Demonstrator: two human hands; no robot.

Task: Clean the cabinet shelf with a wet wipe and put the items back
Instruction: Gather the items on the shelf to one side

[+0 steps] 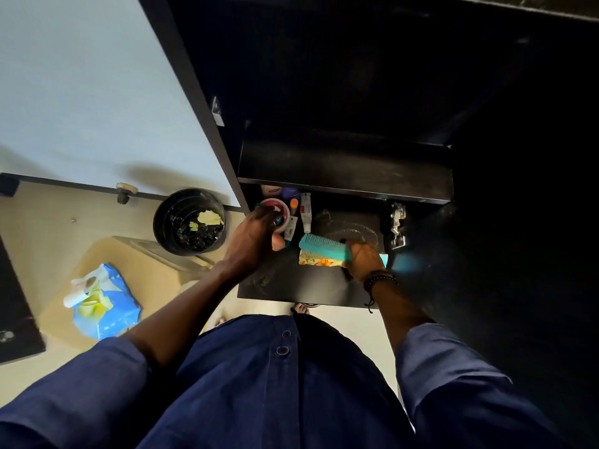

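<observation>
The dark cabinet shelf (308,286) lies below me, under a higher shelf (343,170). My left hand (256,238) grips a round red-and-white jar (278,209) at the shelf's back left. Beside the jar stand a white tube (305,212), a small white sachet (290,228) and other small bottles (288,193). My right hand (366,259) holds a teal comb (324,246) and a yellow floral comb (319,261) together, low over the middle of the shelf. Smear marks show on the shelf behind the combs.
A black bin (189,222) with crumpled wipes stands on the floor to the left. A blue wet-wipe pack (107,306) and a white tube (76,294) lie on a beige stool (146,264). The white cabinet door (97,92) hangs open at left. A metal hinge (397,228) sits at the shelf's right.
</observation>
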